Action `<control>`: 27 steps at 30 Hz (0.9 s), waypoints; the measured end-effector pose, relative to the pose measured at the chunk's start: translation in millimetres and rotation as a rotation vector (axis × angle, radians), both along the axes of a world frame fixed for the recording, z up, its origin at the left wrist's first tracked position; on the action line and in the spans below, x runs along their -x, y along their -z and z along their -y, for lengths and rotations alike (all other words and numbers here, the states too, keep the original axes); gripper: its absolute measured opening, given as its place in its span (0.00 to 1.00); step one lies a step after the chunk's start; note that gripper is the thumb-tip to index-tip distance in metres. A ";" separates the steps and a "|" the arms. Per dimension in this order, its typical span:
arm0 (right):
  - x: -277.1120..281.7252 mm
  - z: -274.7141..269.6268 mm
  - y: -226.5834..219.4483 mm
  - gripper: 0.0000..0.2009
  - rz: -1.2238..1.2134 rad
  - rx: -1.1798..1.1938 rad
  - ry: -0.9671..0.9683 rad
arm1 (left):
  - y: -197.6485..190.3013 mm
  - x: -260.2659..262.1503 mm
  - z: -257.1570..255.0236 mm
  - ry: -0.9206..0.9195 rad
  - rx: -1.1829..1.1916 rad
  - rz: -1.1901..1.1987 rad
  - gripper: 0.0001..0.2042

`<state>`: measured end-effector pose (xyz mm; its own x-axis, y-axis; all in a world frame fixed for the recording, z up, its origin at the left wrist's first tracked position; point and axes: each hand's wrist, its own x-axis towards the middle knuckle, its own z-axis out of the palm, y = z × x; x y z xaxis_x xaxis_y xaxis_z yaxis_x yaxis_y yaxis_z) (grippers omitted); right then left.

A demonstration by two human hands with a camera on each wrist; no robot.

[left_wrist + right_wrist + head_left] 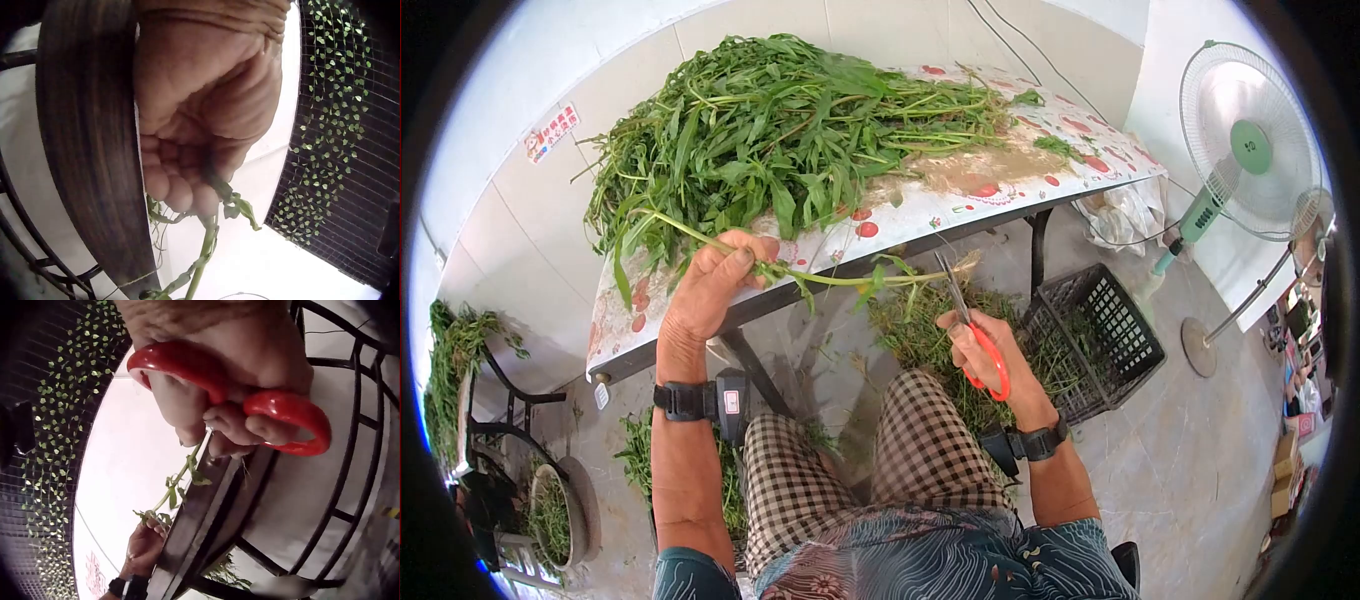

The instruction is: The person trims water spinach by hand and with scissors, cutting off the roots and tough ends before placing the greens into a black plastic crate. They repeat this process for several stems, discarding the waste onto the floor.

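Observation:
A long green plant stem (pixel 830 278) with small leaves stretches in front of the table edge, its pale roots (pixel 968 264) at the right end. My left hand (pixel 718 285) pinches it between thumb and fingers, and the leafy tip trails off to the left. In my right hand (pixel 990 350) are red-handled scissors (pixel 290 415), fingers through the loops. Their blades (pixel 952 282) cross the stem close to the roots. Beyond the left hand, a big heap of leafy stems (pixel 740 140) covers much of the tabletop.
The table (pixel 890 220) has a patterned cover with loose soil on it. Below it on the floor are cut greens (pixel 920 335) and a black plastic crate (pixel 1135 350). A standing fan (pixel 1250 150) is at the right, a round basin (pixel 580 510) of greens at the lower left.

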<state>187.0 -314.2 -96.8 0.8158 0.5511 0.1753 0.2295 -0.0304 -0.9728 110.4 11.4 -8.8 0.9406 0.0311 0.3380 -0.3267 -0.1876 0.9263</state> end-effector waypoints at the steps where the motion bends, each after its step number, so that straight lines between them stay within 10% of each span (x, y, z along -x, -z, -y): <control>1: -1.1 1.0 3.3 0.21 0.012 0.007 0.004 | -0.5 -0.5 -0.4 -0.001 0.002 -0.006 0.15; 7: -5.2 10.6 18.8 0.12 -0.136 -0.097 0.067 | 4.0 -3.8 -0.5 -0.017 0.041 -0.003 0.15; 18: 21.8 4.5 -22.9 0.45 -0.240 -0.233 -0.259 | 6.8 9.9 -4.2 -0.012 0.216 0.017 0.12; 27: 38.0 -27.2 -59.6 0.36 -0.230 -0.069 -0.517 | -17.5 35.2 -34.0 -0.072 0.670 0.436 0.05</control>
<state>149.0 -286.9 -37.2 0.4645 0.8824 0.0748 -0.0208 0.0954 -0.9952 75.2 45.4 8.7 0.7159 0.4132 0.5628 -0.6936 0.3287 0.6410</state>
